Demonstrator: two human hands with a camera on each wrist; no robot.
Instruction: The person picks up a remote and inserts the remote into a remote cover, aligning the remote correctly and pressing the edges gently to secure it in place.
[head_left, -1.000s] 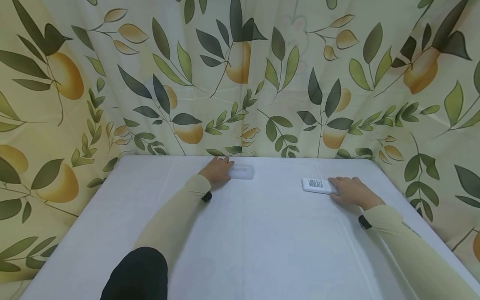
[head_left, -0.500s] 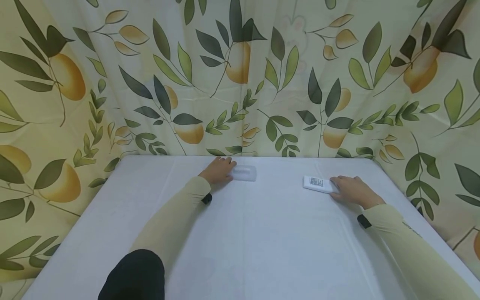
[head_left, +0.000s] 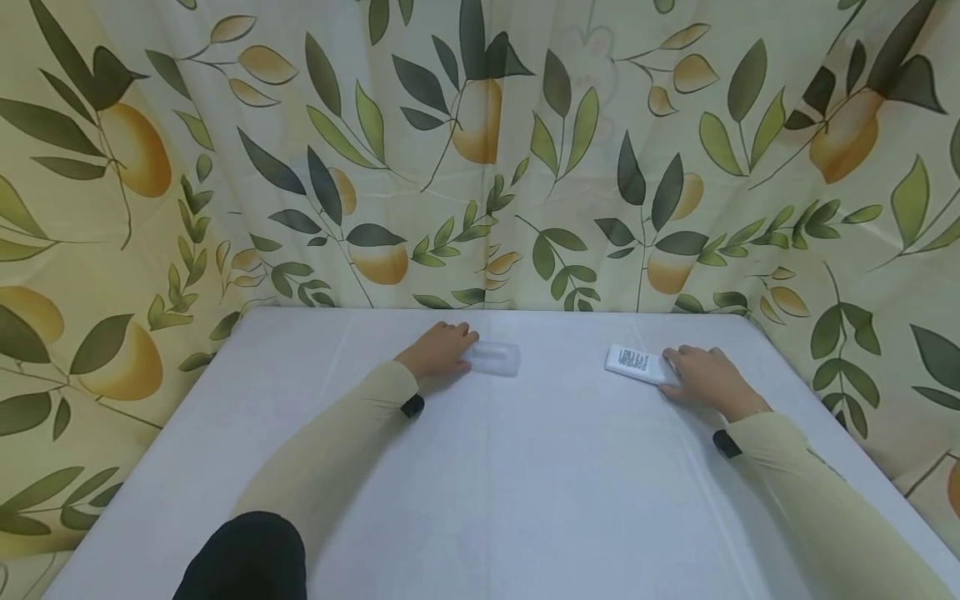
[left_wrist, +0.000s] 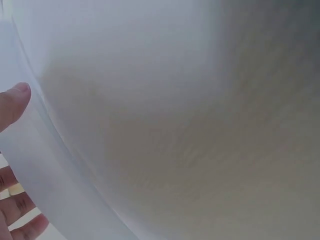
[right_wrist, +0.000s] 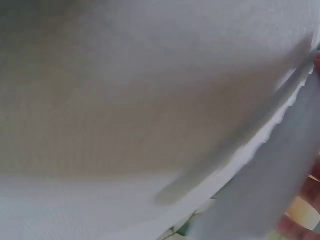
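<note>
My left hand [head_left: 438, 350] holds a clear, frosted plastic case [head_left: 495, 359] by its left end, near the back of the table. In the left wrist view the thumb lies on one side of the case [left_wrist: 60, 170] and the other fingers show past its opposite edge. To the right, my right hand [head_left: 708, 382] grips the right end of a flat white oblong [head_left: 637, 364] with a block of dark print on its face; its exact kind I cannot tell. The right wrist view shows this oblong [right_wrist: 255, 195] blurred, with a ribbed edge, between thumb and fingers.
A white cloth covers the table [head_left: 540, 500]. Behind it and along both sides hangs a curtain [head_left: 547, 167] printed with leaves and yellow fruit. A dark rounded shape [head_left: 243, 558] overlaps my left sleeve at the lower left.
My left hand has drawn the plastic case slightly toward me and to the right. The white oblong has turned a little, its left end swinging toward the back, while my right hand stays nearly in place.
</note>
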